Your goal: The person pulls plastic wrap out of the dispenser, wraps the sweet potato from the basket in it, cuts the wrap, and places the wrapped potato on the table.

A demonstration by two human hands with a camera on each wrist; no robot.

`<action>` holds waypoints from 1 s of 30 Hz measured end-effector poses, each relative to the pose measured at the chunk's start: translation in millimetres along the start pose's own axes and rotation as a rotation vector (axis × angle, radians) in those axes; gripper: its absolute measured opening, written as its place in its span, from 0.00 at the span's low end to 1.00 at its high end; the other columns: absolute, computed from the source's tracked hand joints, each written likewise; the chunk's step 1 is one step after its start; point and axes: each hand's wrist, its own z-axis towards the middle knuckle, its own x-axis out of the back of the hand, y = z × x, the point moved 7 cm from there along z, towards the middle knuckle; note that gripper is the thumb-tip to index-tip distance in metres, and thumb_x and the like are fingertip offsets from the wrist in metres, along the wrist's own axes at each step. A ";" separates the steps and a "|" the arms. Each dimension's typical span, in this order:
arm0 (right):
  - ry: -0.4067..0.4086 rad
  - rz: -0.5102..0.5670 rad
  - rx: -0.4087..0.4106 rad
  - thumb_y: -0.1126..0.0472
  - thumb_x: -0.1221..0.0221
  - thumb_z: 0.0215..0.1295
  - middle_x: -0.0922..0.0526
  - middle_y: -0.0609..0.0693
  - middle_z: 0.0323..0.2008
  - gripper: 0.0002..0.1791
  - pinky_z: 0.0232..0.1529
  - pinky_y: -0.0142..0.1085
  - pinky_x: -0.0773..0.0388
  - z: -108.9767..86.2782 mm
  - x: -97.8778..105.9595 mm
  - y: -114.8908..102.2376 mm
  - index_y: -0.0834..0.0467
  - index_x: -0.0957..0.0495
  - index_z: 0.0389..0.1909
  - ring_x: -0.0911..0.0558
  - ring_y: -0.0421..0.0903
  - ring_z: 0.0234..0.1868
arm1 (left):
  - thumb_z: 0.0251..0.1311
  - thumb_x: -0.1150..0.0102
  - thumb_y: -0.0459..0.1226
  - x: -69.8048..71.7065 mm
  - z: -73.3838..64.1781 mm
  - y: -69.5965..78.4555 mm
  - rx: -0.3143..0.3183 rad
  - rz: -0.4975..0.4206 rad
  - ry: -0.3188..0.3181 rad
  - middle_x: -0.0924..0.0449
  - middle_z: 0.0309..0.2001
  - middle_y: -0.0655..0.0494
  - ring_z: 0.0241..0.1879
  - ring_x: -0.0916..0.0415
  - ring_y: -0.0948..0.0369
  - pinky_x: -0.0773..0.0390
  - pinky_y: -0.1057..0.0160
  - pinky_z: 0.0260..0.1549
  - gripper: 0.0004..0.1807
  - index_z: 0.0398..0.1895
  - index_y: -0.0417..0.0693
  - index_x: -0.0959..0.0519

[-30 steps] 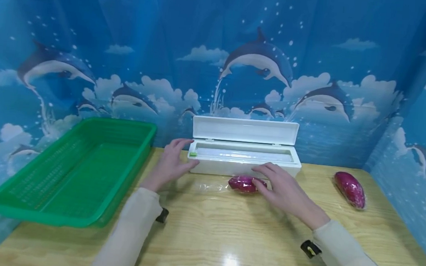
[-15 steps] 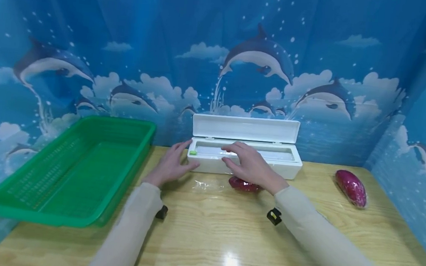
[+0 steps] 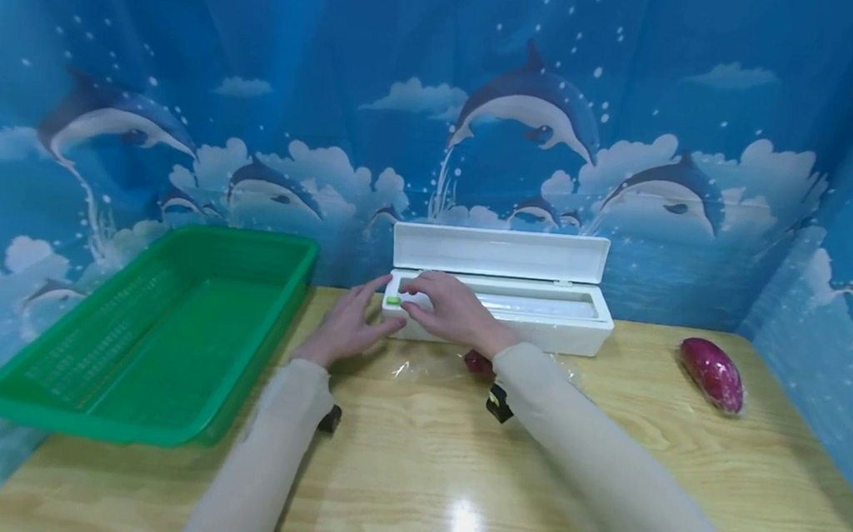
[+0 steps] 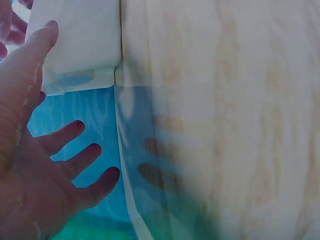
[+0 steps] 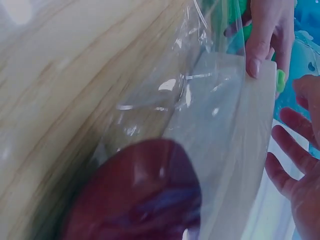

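A white cling film dispenser (image 3: 571, 337) stands at the table's back edge with its lid raised. My left hand (image 3: 346, 326) holds its left end, thumb on the front face and index finger at the back corner; the other fingers are spread in the left wrist view. Over the dispenser's left part is my right hand (image 3: 453, 308), fingers loosely bent and apart, close to the green slider cutter (image 3: 393, 300). Clear film (image 5: 200, 95) hangs down the front onto the table. On it lies an oblong purple, sweet-potato-like piece (image 5: 145, 195), partly hidden by my right forearm in the head view.
A green plastic basket (image 3: 305, 277) sits on the left of the wooden table (image 3: 409, 482). Another purple piece (image 3: 711, 376), wrapped in film, lies at the right. A blue dolphin-print curtain (image 3: 298, 80) rises behind the table.
My right hand has left the purple piece and moved left across the dispenser to near the green slider. My left hand keeps its place at the dispenser's left end.
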 end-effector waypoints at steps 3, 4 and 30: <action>0.001 -0.011 0.018 0.59 0.39 0.72 0.12 0.53 0.49 0.12 0.59 0.44 0.18 5.2 -3.6 -1.5 0.58 0.16 0.53 0.15 0.50 0.52 | 0.64 0.43 0.66 -0.2 2.0 1.6 -0.001 0.003 0.000 0.48 0.81 0.43 0.78 0.47 0.39 0.38 0.28 0.69 0.48 0.82 0.70 0.52; -0.001 -0.017 0.024 0.60 0.39 0.72 0.12 0.53 0.49 0.12 0.60 0.44 0.19 6.9 -4.9 -1.6 0.58 0.16 0.52 0.15 0.50 0.53 | 0.64 0.43 0.66 0.0 2.2 2.1 -0.003 0.003 -0.001 0.47 0.81 0.43 0.78 0.46 0.39 0.38 0.28 0.69 0.48 0.82 0.69 0.52; -0.156 -0.183 0.055 0.61 0.36 0.69 0.13 0.52 0.53 0.13 0.59 0.42 0.19 14.3 -9.2 -8.4 0.56 0.15 0.52 0.16 0.49 0.51 | 0.64 0.41 0.65 4.0 1.5 1.3 -0.046 0.035 -0.021 0.41 0.77 0.37 0.74 0.39 0.36 0.32 0.28 0.65 0.47 0.82 0.72 0.50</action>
